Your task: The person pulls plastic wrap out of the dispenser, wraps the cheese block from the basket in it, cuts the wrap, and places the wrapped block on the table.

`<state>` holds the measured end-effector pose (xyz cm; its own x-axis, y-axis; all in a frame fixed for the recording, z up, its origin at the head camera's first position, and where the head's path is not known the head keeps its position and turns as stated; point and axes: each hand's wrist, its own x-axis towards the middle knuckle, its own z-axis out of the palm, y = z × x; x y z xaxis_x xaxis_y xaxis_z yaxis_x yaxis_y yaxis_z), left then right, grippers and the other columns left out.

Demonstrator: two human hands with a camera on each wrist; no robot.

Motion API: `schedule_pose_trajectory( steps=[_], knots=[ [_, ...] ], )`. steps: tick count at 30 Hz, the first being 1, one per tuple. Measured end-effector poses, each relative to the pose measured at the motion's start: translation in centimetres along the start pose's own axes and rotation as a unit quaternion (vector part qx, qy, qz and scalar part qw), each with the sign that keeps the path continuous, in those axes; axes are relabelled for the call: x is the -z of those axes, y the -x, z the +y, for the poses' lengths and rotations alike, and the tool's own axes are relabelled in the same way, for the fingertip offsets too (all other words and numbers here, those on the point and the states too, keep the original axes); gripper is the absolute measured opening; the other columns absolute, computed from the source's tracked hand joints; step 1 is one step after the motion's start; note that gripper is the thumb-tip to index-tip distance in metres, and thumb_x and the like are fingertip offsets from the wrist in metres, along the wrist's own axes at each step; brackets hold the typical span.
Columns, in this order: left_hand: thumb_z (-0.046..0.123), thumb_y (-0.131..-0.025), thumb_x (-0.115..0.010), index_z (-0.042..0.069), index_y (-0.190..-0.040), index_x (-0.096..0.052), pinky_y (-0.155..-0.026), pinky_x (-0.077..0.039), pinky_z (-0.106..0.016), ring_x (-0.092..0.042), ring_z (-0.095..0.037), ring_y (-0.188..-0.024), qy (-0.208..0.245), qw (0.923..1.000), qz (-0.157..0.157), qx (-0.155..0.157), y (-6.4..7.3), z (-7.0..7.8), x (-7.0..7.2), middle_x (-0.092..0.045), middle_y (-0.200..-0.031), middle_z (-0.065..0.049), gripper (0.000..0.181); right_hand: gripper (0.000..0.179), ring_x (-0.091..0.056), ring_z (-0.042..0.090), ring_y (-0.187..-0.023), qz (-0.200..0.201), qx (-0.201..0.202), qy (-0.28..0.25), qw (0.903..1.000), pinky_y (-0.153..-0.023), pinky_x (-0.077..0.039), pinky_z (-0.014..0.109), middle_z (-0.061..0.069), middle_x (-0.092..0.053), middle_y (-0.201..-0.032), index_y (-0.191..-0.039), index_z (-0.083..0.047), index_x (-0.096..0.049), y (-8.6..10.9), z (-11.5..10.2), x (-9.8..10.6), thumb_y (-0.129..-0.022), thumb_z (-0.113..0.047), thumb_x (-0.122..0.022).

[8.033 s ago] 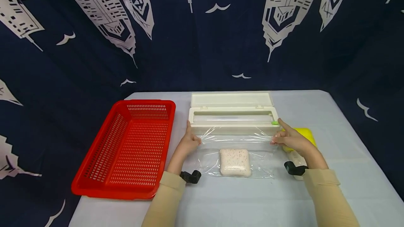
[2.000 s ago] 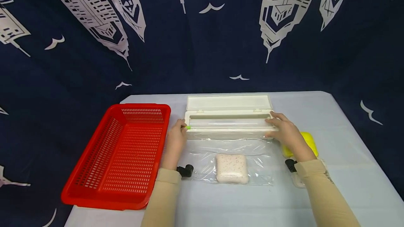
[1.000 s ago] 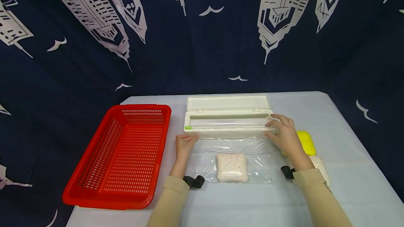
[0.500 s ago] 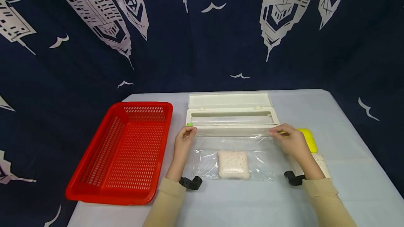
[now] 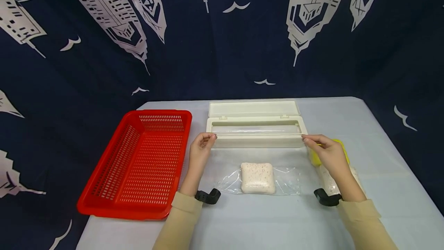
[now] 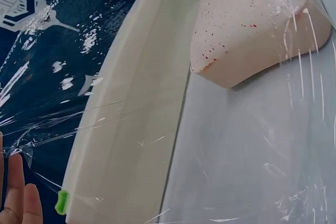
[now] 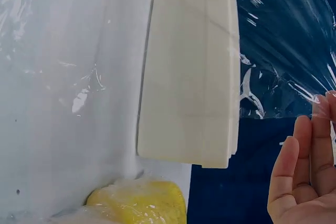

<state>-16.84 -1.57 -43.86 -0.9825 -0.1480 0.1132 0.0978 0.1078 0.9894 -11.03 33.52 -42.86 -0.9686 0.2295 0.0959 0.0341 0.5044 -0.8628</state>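
A pale pink, red-speckled block [image 5: 258, 178] lies on the table in front of an open white cling film dispenser [image 5: 256, 142]. Clear cling film [image 5: 289, 182] spreads to both sides of the block. My left hand [image 5: 200, 152] pinches one corner of the film's far edge. The opposite corner is between the thumb and fingers of my right hand [image 5: 328, 155]. Stretched between them, the film edge stands raised at the dispenser's front. A green cutter slider [image 6: 62, 202] sits at the dispenser's left end in the left wrist view; in the head view the left hand hides it.
To the left stands a red perforated basket [image 5: 138, 165]. Beside the right forearm lie a film-wrapped yellow block [image 7: 142, 203] and a pale speckled one [image 5: 327, 180], both partly hidden. A dark patterned cloth [image 5: 222, 57] hangs behind the table.
The green slider went from the dispenser's right end to its left. The left hand then released it and took hold of the film. Both hands have since lifted the film's far edge.
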Motion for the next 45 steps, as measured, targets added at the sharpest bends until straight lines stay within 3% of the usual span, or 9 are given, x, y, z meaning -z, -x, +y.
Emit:
schedule_pose_trajectory(
  steps=[7, 12, 19, 21, 26, 31, 36, 41, 45],
  knots=[
    [0.004, -0.090, -0.068, -0.006, -0.099, -0.068, -0.079, -0.050, -0.016, -0.063, -0.010, -0.084, -0.017, 0.9993, -0.003, -0.033, 0.7, 0.4, 0.4, -0.070, -0.097, -0.020, 0.013, 0.033, -0.057, -0.015, -0.087, 0.009, 0.009, -0.026, 0.9996, -0.077, -0.045, 0.003, -0.036, -0.060, -0.089, -0.111, 0.001, -0.069, 1.2, 0.0, 0.1, -0.093, -0.027, -0.069],
    [0.002, -0.089, -0.068, -0.004, -0.097, -0.069, -0.083, -0.053, -0.022, -0.066, -0.024, -0.090, -0.052, 0.9971, -0.010, -0.055, 2.3, 0.4, 0.9, -0.071, -0.095, -0.019, 0.010, 0.029, -0.055, -0.017, -0.083, 0.015, 0.026, 0.008, 0.9995, -0.073, -0.046, 0.003, -0.034, -0.060, -0.087, -0.105, 0.004, -0.068, 2.7, 0.7, 0.0, -0.092, -0.022, -0.070],
    [0.006, -0.089, -0.070, 0.001, -0.092, -0.069, -0.089, -0.054, -0.044, -0.066, -0.026, -0.094, -0.132, 0.9878, -0.049, -0.067, 6.0, 0.5, 3.1, -0.073, -0.092, -0.011, 0.005, 0.019, -0.051, -0.014, -0.079, -0.012, 0.007, 0.095, 0.9954, -0.066, -0.046, 0.008, 0.002, -0.074, -0.092, -0.098, -0.006, -0.074, 5.6, 1.6, 1.1, -0.091, -0.023, -0.072],
    [0.008, -0.089, -0.071, 0.005, -0.092, -0.070, -0.090, -0.053, -0.047, -0.065, -0.024, -0.097, -0.165, 0.9814, -0.072, -0.067, 7.2, 0.5, 3.8, -0.072, -0.093, -0.006, 0.005, 0.017, -0.051, -0.015, -0.081, -0.037, 0.013, 0.124, 0.9915, -0.068, -0.047, 0.010, 0.004, -0.074, -0.095, -0.098, -0.008, -0.074, 6.4, 1.5, 1.5, -0.090, -0.023, -0.072],
    [0.010, -0.088, -0.072, 0.017, -0.088, -0.069, -0.092, -0.048, -0.040, -0.055, -0.017, -0.103, -0.244, 0.9582, -0.133, -0.068, 9.6, -0.4, 5.4, -0.064, -0.097, 0.007, 0.008, 0.006, -0.052, -0.010, -0.080, -0.081, 0.041, 0.151, 0.9844, -0.069, -0.047, 0.014, -0.009, -0.068, -0.090, -0.091, -0.015, -0.074, 8.4, 2.2, 1.5, -0.085, -0.016, -0.076],
    [0.009, -0.085, -0.074, 0.025, -0.084, -0.068, -0.090, -0.044, -0.034, -0.049, -0.011, -0.104, -0.303, 0.9353, -0.166, -0.076, 11.2, -2.1, 6.4, -0.060, -0.097, 0.016, 0.017, 0.015, -0.053, -0.005, -0.080, -0.107, 0.072, 0.186, 0.9739, -0.071, -0.049, 0.020, -0.012, -0.066, -0.088, -0.083, -0.023, -0.072, 9.3, 3.2, 0.7, -0.079, -0.010, -0.079],
    [0.011, -0.083, -0.076, 0.025, -0.083, -0.068, -0.086, -0.043, -0.031, -0.045, -0.012, -0.102, -0.352, 0.9096, -0.202, -0.090, 11.8, -3.9, 6.3, -0.055, -0.093, 0.013, 0.016, 0.016, -0.061, 0.012, -0.087, -0.139, 0.046, 0.225, 0.9634, -0.079, -0.054, 0.042, -0.009, -0.068, -0.087, -0.079, -0.023, -0.071, 9.2, 3.8, -0.3, -0.078, -0.009, -0.080],
    [0.012, -0.081, -0.078, 0.022, -0.082, -0.071, -0.077, -0.038, -0.029, -0.044, -0.013, -0.093, -0.403, 0.8851, -0.212, -0.096, 11.9, -5.0, 5.7, -0.051, -0.084, 0.010, 0.012, 0.013, -0.063, 0.020, -0.087, -0.157, 0.029, 0.241, 0.9573, -0.080, -0.052, 0.045, -0.007, -0.067, -0.085, -0.079, -0.020, -0.072, 9.0, 4.2, -1.4, -0.079, -0.009, -0.078],
    [0.012, -0.081, -0.078, 0.019, -0.081, -0.073, -0.071, -0.038, -0.027, -0.046, -0.013, -0.085, -0.423, 0.8773, -0.198, -0.109, 12.0, -5.3, 5.2, -0.053, -0.078, 0.008, 0.008, 0.008, -0.063, 0.018, -0.084, -0.170, 0.006, 0.247, 0.9539, -0.078, -0.053, 0.045, -0.005, -0.066, -0.083, -0.080, -0.016, -0.072, 8.9, 4.1, -2.2, -0.080, -0.010, -0.077]
  ],
)
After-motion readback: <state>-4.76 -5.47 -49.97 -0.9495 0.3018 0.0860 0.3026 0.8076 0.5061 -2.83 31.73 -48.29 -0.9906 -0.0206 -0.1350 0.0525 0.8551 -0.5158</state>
